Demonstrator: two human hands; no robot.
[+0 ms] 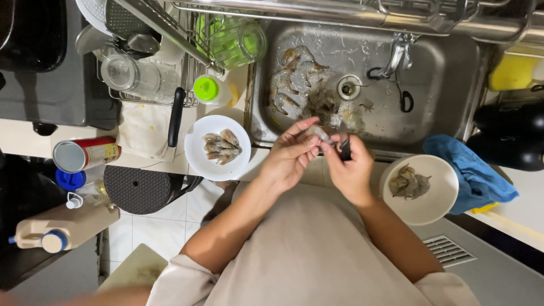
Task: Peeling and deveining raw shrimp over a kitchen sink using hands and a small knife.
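My left hand (290, 156) pinches a raw grey shrimp (319, 133) over the front edge of a steel sink (442, 73). Against the shrimp, my right hand (351, 170) grips a small dark-handled knife (344, 148). Left of the hands stands a white plate (199, 161) with several shrimp (222, 146) on it. To the right, a white bowl (439, 198) holds a few more shrimp pieces (409, 183). Shrimp shells and scraps (294, 79) lie scattered in the sink basin around the drain (348, 86).
A dish rack (170, 56) with a glass jar, a green cup (238, 41) and utensils sits at upper left. A red can (85, 153), a beige jug (62, 229), a green-capped bottle (207, 89) and a dark trivet (139, 190) line the left. A blue cloth (473, 173) lies right.
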